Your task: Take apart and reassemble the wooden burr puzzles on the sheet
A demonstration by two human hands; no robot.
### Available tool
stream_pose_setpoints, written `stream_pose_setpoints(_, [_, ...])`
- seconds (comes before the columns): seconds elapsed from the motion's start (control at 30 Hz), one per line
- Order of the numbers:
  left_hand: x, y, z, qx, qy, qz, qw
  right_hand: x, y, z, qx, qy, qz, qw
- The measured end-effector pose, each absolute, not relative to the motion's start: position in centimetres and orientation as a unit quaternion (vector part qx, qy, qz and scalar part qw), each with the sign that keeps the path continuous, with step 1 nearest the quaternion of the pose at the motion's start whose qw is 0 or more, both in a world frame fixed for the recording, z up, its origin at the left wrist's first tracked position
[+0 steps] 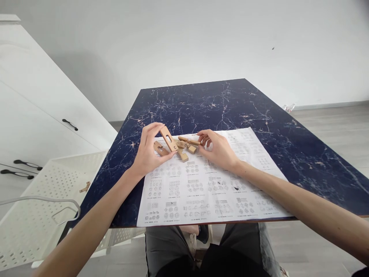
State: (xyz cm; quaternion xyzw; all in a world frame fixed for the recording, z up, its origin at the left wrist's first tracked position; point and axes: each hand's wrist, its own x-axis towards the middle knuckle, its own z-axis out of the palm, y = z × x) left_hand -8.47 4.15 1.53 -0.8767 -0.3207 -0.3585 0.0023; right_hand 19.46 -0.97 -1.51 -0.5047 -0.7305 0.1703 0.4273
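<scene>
Fingers (154,129) of the left hand (148,152) are closed on a slotted wooden piece (168,139), held tilted above the instruction sheet (201,192) on the counter (302,146); the right hand (217,148) pinches a wooden stick (188,141). Both pieces are best kept steady and aligned.

Table (288,127): dark blue top with pale marble veining, seen from the near edge. A white instruction sheet (213,192) printed with rows of small diagrams lies flat on it, its near edge along the table's near edge. Loose wooden puzzle pieces (184,148) sit clustered on the sheet's far-left part, several touching or overlapping.
</scene>
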Motion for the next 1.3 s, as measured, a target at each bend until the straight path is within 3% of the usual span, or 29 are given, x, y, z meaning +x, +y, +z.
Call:
stream_pose_setpoints(0.23, [-8.4, 4.8, 1.2, -0.863, -0.267, -0.428, 0.015, 19.8, -0.4, -1.7, -0.551, -0.617, 0.276, 0.490])
stream_pose_setpoints(0.47, [-8.2, 4.6, 1.2, -0.860, -0.262, -0.438, 0.004, 20.3, 0.2, -1.6, -0.490, -0.512, 0.404, 0.579])
stream_pose_setpoints(0.7, [-8.0, 4.2, 1.4, -0.872, -0.247, -0.422, -0.001, 19.6, -0.7, -0.9, -0.426, -0.524, 0.477, 0.563])
stream_pose_setpoints(1.3, [-7.7, 3.3, 2.0, -0.911, -0.184, -0.370, 0.007, 19.0, -2.0, -0.2, -0.448, -0.574, 0.367, 0.580])
